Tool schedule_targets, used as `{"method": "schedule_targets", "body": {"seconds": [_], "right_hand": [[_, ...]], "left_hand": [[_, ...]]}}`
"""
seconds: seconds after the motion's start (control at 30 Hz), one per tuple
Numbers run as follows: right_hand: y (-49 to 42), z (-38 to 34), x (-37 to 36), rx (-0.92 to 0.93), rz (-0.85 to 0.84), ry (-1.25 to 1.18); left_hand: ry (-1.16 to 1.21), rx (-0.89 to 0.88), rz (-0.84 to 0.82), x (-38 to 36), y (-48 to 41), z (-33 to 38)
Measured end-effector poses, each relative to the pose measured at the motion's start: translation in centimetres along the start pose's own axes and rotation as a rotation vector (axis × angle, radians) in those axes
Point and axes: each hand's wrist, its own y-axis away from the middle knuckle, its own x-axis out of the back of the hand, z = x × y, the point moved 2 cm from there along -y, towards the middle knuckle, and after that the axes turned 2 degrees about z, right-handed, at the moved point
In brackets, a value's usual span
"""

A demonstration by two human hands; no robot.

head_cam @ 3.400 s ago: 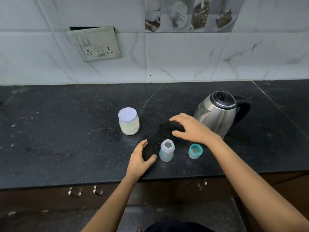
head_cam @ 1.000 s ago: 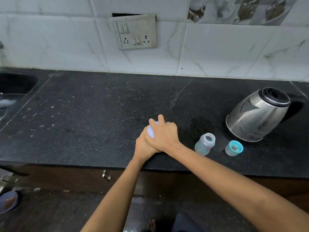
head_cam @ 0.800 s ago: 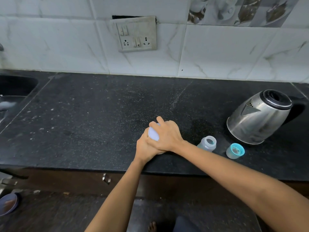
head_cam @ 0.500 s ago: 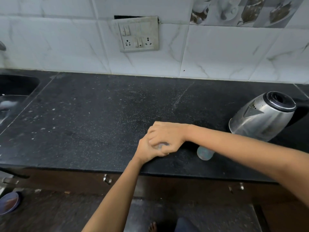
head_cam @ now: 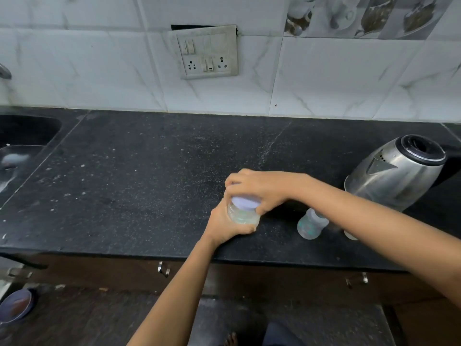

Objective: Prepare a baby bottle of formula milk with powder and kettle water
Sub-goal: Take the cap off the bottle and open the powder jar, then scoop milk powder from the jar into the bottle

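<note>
The clear powder jar with pale powder inside stands near the front edge of the black counter. My left hand wraps around its body. My right hand grips its lavender lid from above. To the right, the open baby bottle stands upright, partly behind my right forearm. The steel kettle sits at the far right. The bottle's teal cap is almost hidden behind my arm.
A sink is sunk into the counter at the far left. A switch and socket plate hangs on the tiled wall. Drawer handles sit below the counter edge. A dish lies on the floor at lower left.
Both hands went from open above the counter to gripping the jar near the front edge. My right hand has turned on the lid, its wrist swinging right and covering the teal cap.
</note>
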Motion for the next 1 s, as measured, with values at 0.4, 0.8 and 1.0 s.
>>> {"method": "schedule_targets", "body": {"seconds": [0.4, 0.8, 1.0], "right_hand": [[-0.7, 8.9, -4.1, -1.051, 0.497, -0.481], [-1.0, 6.0, -7.0, -0.833, 0.936, -0.597], [1.0, 1.0, -4.7, -0.395, 0.406, -0.121]], "left_hand": [[0.061, -0.114, 0.075, 0.0, 0.5, -0.4], [0.148, -0.200, 0.132, 0.1, 1.2, 0.1], [0.169, -0.187, 0.132, -0.1, 1.2, 0.0]]}}
